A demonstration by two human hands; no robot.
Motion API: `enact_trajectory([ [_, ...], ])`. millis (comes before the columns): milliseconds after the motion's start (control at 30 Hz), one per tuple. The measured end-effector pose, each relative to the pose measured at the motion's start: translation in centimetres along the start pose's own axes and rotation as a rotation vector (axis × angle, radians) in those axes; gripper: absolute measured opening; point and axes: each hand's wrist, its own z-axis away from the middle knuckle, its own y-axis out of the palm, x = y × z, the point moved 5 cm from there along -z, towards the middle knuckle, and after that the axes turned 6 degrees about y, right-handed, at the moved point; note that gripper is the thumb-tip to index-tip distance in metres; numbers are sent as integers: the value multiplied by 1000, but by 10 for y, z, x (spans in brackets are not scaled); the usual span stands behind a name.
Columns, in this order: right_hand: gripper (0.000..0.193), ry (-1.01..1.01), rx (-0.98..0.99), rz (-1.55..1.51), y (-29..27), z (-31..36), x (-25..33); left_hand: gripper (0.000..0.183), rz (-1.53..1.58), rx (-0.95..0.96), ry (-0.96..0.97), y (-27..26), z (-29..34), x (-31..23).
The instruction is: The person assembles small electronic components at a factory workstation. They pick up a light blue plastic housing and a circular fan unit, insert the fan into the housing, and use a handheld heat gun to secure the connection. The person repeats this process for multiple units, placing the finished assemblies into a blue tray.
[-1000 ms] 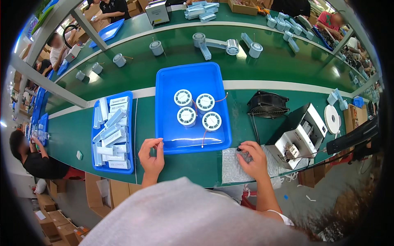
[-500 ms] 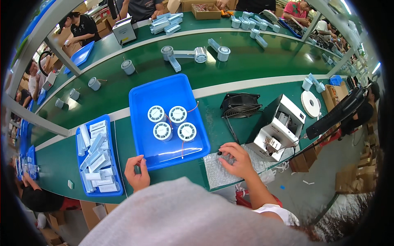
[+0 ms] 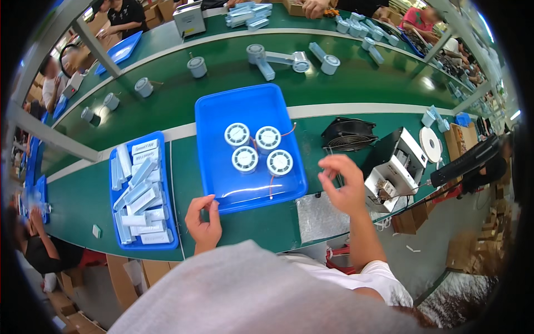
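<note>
My left hand (image 3: pixel 203 224) is at the near left corner of a blue plastic tray (image 3: pixel 208 150), its thumb and forefinger pinched on the rim. Inside the tray stand several round white fan heads (image 3: pixel 268 139) with slotted tops, and thin reddish wires trail from some of them. My right hand (image 3: pixel 346 186) is raised just off the tray's right side, above a sheet of bubble wrap (image 3: pixel 320 220). Its thumb and forefinger are apart, with nothing visible between them. A small black piece (image 3: pixel 318 195) lies at the far edge of the wrap.
Left of the tray is a smaller blue tray (image 3: pixel 173 231) of pale blue handles and white boxes. On the right are a black fan (image 3: pixel 349 133), a white-and-black machine (image 3: pixel 397 167) and a white reel (image 3: pixel 430 145). Beyond runs a green conveyor (image 3: pixel 222 83) carrying fan parts. Other people work around.
My right hand has lifted off the bubble wrap and moved forward, beside the tray. The left hand stays at the tray corner. The whole view has shifted, so things appear farther right.
</note>
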Motion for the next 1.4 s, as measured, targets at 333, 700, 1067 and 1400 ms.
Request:
enact_trajectory([
  [333,45,214,49,326,71,-181,-61,19,70,3,18,-8,0,-6],
  [700,47,422,396,1027,91,-324,-121,21,98,-13,-51,-18,-1,-7],
  [1067,68,321,410,1001,113,-331,-138,19,88,-24,-71,-15,-5,-4],
  [1400,47,447,345,871,161,-314,-159,13,102,28,-136,-15,10,36],
])
